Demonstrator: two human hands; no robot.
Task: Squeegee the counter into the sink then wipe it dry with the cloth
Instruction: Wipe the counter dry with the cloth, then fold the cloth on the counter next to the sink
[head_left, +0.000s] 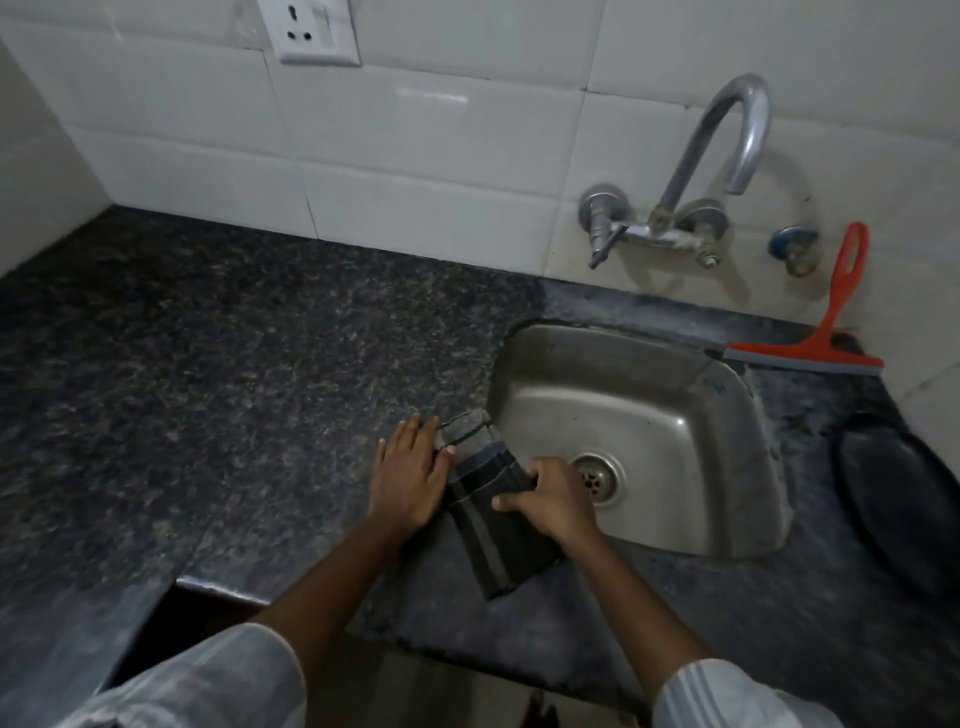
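A dark striped cloth, folded into a long strip, lies on the speckled granite counter at the left rim of the steel sink. My right hand grips the cloth's middle from the sink side. My left hand rests flat on the counter, fingers spread, with its fingertips touching the cloth's far end. The red squeegee leans against the wall tiles behind the sink's far right corner, blade down on the counter, away from both hands.
A chrome tap juts from the tiled wall over the sink. A dark oval object lies on the counter right of the sink. A wall socket is at top left. The counter's front edge steps back near my left forearm.
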